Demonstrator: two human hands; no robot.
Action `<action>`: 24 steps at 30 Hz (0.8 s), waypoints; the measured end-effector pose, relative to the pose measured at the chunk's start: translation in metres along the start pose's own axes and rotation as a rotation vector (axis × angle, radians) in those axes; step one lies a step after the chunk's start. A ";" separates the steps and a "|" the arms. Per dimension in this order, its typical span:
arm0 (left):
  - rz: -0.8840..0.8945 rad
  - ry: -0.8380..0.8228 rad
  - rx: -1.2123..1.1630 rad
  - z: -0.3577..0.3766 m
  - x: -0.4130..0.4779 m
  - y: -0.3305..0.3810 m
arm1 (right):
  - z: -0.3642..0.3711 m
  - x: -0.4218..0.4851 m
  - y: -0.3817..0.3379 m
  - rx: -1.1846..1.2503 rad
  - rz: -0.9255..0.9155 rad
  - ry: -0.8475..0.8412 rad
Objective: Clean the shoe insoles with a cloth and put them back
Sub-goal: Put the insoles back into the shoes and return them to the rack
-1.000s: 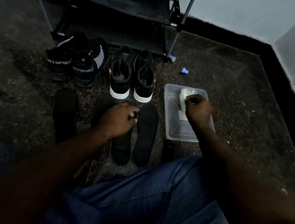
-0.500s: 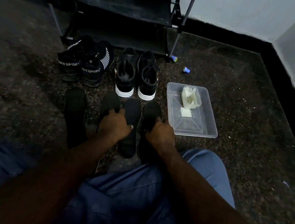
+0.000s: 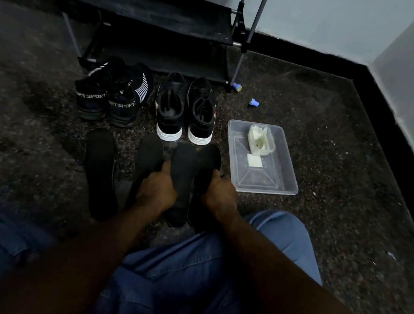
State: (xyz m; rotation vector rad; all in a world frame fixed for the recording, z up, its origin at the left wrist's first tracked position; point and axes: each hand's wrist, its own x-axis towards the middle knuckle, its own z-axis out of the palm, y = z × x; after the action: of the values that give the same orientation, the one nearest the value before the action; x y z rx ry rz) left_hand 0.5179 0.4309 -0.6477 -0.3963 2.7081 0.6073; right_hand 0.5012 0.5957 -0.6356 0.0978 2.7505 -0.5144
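On the floor (image 3: pixel 324 166), the left hand (image 3: pixel 157 190) is gripping one black insole (image 3: pixel 182 169), fingers curled on its left edge; the right hand (image 3: pixel 219 195) is clasping the neighbouring insole (image 3: pixel 208 164), beside the clear tray (image 3: pixel 289 173).

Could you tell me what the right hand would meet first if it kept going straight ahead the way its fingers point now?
The right hand rests on the rightmost insole, fingers pointing away from the person. Going straight on, it would probably meet the heel of the right white-soled shoe first, though depth is hard to judge.
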 end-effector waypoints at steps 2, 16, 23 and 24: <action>-0.023 0.020 -0.029 0.001 0.000 0.005 | 0.000 0.001 0.001 0.048 -0.018 0.029; -0.268 -0.102 -1.041 -0.026 0.007 -0.007 | -0.019 0.001 0.001 0.752 0.135 0.211; -0.207 -0.045 -1.060 -0.032 0.005 -0.004 | -0.014 0.004 0.004 0.941 0.217 0.225; -0.202 -0.020 -1.025 -0.033 0.006 -0.005 | -0.014 0.005 0.005 0.923 0.221 0.237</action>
State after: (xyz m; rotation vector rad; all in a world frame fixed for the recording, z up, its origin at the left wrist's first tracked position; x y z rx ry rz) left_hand 0.5063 0.4103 -0.6240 -0.8619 2.0766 1.8734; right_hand 0.4930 0.6054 -0.6270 0.7009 2.4149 -1.7332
